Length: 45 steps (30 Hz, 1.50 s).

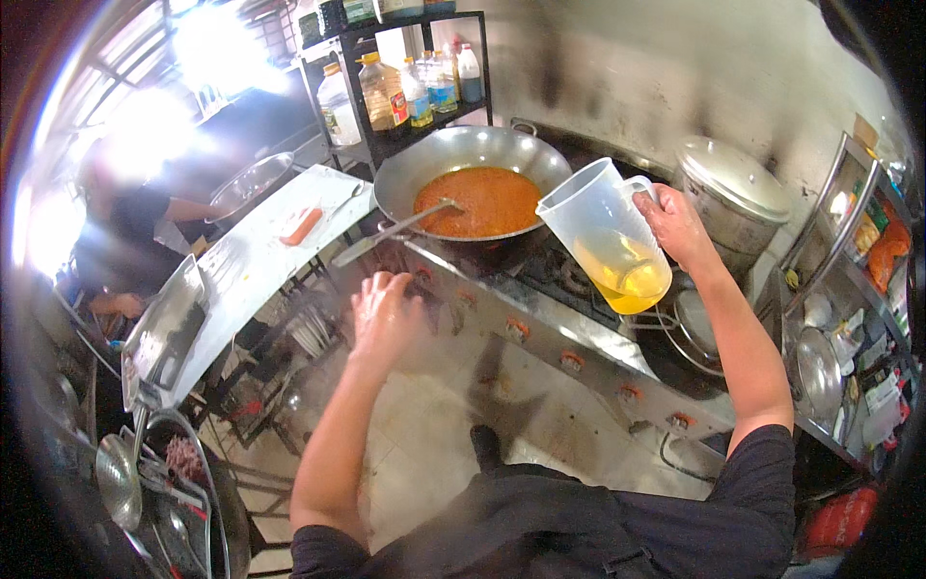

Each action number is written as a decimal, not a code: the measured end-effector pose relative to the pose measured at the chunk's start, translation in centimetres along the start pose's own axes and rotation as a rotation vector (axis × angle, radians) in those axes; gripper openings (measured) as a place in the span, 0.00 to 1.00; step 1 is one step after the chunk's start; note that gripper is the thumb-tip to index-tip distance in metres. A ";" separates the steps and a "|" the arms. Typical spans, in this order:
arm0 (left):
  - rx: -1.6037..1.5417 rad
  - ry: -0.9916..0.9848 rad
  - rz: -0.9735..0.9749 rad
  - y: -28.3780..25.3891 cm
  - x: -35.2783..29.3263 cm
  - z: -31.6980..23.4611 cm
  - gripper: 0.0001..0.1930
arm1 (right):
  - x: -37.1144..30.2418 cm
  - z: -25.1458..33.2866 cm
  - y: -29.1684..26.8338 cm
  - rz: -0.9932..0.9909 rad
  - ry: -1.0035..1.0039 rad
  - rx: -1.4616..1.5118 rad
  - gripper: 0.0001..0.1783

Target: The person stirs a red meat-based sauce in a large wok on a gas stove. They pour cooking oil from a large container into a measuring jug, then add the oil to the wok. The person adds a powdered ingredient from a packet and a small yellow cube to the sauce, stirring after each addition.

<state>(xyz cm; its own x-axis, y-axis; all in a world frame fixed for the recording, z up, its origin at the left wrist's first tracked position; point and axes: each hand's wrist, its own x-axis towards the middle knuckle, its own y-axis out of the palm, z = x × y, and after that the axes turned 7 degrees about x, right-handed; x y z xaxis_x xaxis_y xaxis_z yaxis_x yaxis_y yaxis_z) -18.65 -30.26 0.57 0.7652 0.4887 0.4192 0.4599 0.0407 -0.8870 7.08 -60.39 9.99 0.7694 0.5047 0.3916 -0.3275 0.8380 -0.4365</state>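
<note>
A wok (400,174) sits on the stove (545,343), a stained wall (603,87) behind.

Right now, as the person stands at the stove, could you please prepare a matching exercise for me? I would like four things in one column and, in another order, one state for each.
Column one:
1. Plastic jug
2. Wok
3. Big pot
4. Left hand

Column two:
A. Covered with a lid
B. Holding nothing
C. Held by the right hand
D. With orange-brown sauce inside

Right pairs: 1-C, 2-D, 3-A, 4-B.
</note>
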 end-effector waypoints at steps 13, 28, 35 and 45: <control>0.565 0.054 0.390 6.2 15.9 11.3 0.32 | 19.7 -6.1 8.9 0.241 -0.079 -0.348 0.22; 0.370 0.292 0.552 -5.9 22.1 15.1 0.28 | 26.5 -6.9 16.4 0.202 0.062 -0.543 0.22; 0.421 0.501 0.600 -4.6 23.7 17.3 0.29 | 28.0 -4.1 17.8 0.120 0.149 -0.597 0.21; 0.304 0.547 0.403 10.3 32.3 19.9 0.24 | 28.3 -2.2 20.6 0.109 0.270 -0.762 0.17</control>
<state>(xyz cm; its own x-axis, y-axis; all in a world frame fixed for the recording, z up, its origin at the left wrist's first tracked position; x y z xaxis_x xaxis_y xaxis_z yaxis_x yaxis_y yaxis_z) 1.88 3.28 1.08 0.9997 0.0161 0.0164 0.0123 0.2279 -0.9736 23.31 -29.35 10.29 0.8923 0.4262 0.1489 -0.0201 0.3671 -0.9300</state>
